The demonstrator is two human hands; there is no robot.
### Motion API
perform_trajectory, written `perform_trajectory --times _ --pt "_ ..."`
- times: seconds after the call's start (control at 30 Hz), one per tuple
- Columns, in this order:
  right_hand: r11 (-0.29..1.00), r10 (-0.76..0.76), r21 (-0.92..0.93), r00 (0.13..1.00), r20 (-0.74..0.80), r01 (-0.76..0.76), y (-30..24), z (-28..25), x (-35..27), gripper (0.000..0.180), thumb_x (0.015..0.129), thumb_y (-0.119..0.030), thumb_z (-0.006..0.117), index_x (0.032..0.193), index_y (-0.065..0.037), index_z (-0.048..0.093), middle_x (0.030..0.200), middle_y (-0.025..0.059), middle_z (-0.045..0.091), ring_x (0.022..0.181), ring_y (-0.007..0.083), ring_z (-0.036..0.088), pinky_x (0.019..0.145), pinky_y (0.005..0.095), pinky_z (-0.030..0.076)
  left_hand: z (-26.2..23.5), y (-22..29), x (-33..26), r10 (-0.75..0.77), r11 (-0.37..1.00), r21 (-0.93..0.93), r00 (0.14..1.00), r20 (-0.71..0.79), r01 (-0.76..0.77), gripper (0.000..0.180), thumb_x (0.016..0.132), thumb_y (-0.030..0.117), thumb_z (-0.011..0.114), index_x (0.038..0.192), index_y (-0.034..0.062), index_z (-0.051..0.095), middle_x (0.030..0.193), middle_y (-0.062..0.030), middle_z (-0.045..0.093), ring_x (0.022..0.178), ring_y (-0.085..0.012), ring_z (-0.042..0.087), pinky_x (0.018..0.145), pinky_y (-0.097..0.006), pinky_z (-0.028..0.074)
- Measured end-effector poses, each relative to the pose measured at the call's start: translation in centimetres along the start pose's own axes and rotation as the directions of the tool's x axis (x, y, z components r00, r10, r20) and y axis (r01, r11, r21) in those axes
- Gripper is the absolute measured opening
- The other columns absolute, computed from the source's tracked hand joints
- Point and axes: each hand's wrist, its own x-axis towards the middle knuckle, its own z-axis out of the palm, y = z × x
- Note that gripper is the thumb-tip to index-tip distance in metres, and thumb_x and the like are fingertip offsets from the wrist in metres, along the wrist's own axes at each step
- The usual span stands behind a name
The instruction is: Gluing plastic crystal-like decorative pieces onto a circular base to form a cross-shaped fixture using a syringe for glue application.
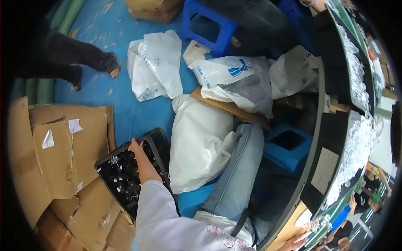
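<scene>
My left hand, at the end of a white sleeve, is closed on the far rim of a black plastic tray at the lower left. Inside that tray lie many small black and shiny parts. Another black tray or bin sits against its right side. Down at the lower right edge, my right hand is by the worktable, its fingers closed around something pale that is too small and cut off to make out.
Cardboard boxes crowd the left. White plastic sacks stand beside my jeans-clad leg. Blue stools stand beyond and under the bench. Black trays of clear pieces line the worktable. Another person's legs are at upper left.
</scene>
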Motion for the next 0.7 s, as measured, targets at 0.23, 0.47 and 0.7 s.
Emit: perform_trajectory --times 0.23,0.47,0.7 --pt "0.984 0.092 -0.165 0.987 0.131 -0.07 -2.7 8.6 4.9 0.047 0.091 -0.028 0.045 0.131 -0.003 0.044 0.078 0.0007 0.062 0.053 0.0074 0.052 0.041 0.018 0.039 -3.1 -0.3 2.1 -0.019 0.999 -0.045 0.992 0.124 0.025 0.052 0.087 0.022 0.062 0.115 -0.013 0.037 0.1 -0.0275 0.054 0.079 -0.0353 0.061 0.069 -0.047 0.061" --pt "0.958 0.223 -0.235 0.938 0.266 -0.161 2.1 16.5 11.4 0.047 0.091 -0.028 0.045 0.131 -0.003 0.044 0.078 0.0009 0.062 0.053 0.0074 0.052 0.041 0.0181 0.039 -8.9 -3.7 4.6 0.321 0.743 0.436 0.843 0.432 -0.507 0.068 0.077 0.056 0.066 0.111 -0.002 0.054 0.096 -0.0186 0.063 0.086 -0.0286 0.063 0.07 -0.037 0.048" --pt "0.968 0.175 -0.223 0.943 0.284 -0.113 3.2 16.2 11.6 0.047 0.091 -0.028 0.045 0.131 -0.002 0.044 0.078 0.001 0.061 0.053 0.0074 0.052 0.041 0.0182 0.039 -9.7 -8.8 -1.1 0.399 0.132 0.63 0.622 0.673 -0.766 0.051 0.088 0.034 0.056 0.119 -0.0047 0.046 0.103 -0.0286 0.06 0.094 -0.0455 0.058 0.082 -0.049 0.047"
